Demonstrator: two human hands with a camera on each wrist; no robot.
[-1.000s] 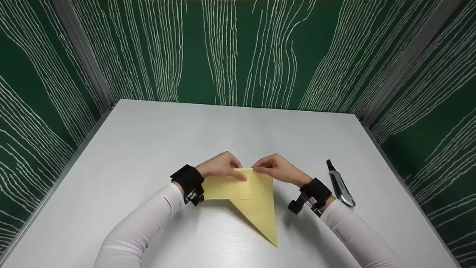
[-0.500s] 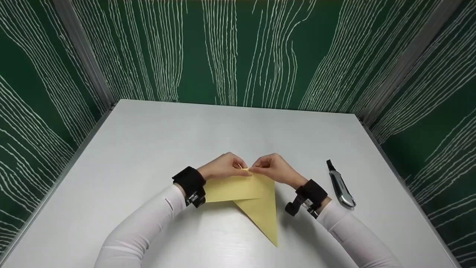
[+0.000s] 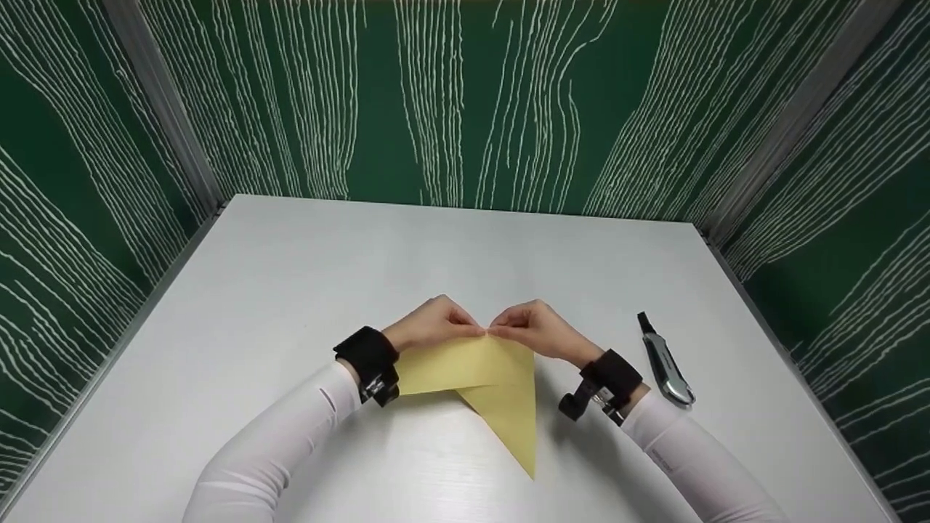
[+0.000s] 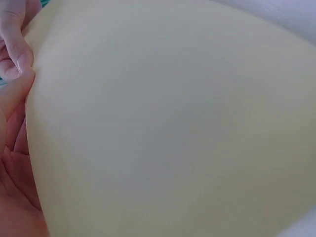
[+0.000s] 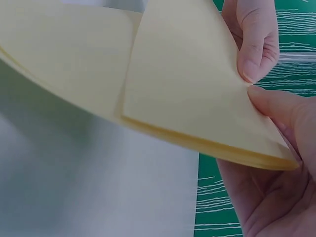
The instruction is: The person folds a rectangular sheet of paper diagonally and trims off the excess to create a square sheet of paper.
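A folded sheet of yellow paper [image 3: 501, 385] hangs between both hands, one flap pointing left and a long pointed flap coming down toward the person. My left hand [image 3: 432, 321] pinches its top edge between thumb and fingers. Right beside it, my right hand [image 3: 534, 327] pinches the same edge, the two thumb tips meeting. In the right wrist view the paper [image 5: 182, 74] shows layered folds and bows outward, with the right thumb [image 5: 276, 104] pressed on its edge. The paper [image 4: 163, 118] fills most of the left wrist view and covers part of the left palm.
A box cutter [image 3: 665, 359] lies on the white table [image 3: 327, 254], to the right near the right wrist. Green walls [image 3: 501, 102] with pale wavy lines stand behind and on both sides. Black straps with small cameras sit on both wrists.
My left hand has slid right along the paper's top edge until its thumb meets the right thumb. My right hand has shifted slightly left. The flaps have tilted a little.
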